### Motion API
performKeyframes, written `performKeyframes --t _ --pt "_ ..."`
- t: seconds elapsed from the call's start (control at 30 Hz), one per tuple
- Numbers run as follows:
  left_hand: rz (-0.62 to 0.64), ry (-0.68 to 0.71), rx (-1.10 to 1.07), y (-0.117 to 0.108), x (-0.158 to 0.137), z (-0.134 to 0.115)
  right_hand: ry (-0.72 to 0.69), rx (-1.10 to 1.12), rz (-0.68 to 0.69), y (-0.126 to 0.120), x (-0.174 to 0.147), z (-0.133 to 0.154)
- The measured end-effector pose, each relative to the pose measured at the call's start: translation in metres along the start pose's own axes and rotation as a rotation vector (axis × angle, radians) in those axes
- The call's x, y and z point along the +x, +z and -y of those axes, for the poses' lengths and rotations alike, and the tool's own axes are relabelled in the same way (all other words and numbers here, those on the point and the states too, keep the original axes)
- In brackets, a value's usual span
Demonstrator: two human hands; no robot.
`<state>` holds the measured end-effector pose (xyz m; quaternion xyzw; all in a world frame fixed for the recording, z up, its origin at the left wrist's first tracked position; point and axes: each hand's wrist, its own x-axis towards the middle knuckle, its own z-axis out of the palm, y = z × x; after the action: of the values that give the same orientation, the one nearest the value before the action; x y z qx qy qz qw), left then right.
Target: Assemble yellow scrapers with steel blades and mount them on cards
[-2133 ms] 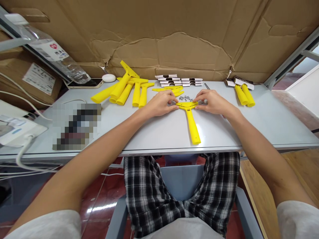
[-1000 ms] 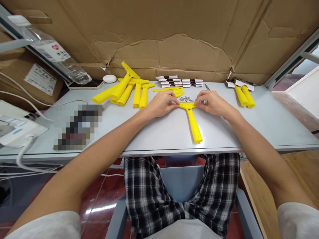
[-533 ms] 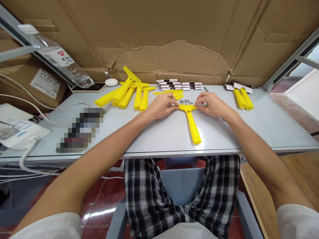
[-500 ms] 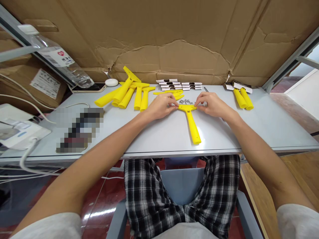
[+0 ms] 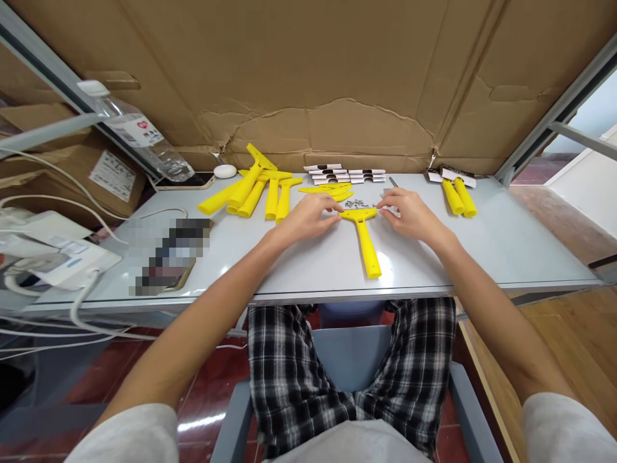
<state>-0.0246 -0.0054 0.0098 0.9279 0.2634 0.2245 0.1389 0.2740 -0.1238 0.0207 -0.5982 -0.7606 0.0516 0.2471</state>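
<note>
Head view: yellow T-shaped handle flat on the desk, between left hand — narrow at the left end, grip or mere touch impossible to tell — and right hand, finger and thumb slightly parted beside the right end. Could scatter the small metal pieces just past its far edge by a careless fingertip brush, or skew the handle by uneven pressing. Can make out a red heart on the bottle at far left, but neither its lettering nor the carton label.

Brown cardboard backs a pale grey table above a glossy red tiled floor.
</note>
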Motion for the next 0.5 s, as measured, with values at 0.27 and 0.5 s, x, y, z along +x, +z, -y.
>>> performKeyframes --t 0.27,0.5 --pt "0.153 -0.115 0.101 0.022 -0.058 -0.054 0.077 -0.073 0.052 0.039 -0.076 0.019" --pt "0.122 -0.228 0.186 0.045 -0.075 -0.071 0.147 -0.108 0.117 0.047 -0.078 0.021"
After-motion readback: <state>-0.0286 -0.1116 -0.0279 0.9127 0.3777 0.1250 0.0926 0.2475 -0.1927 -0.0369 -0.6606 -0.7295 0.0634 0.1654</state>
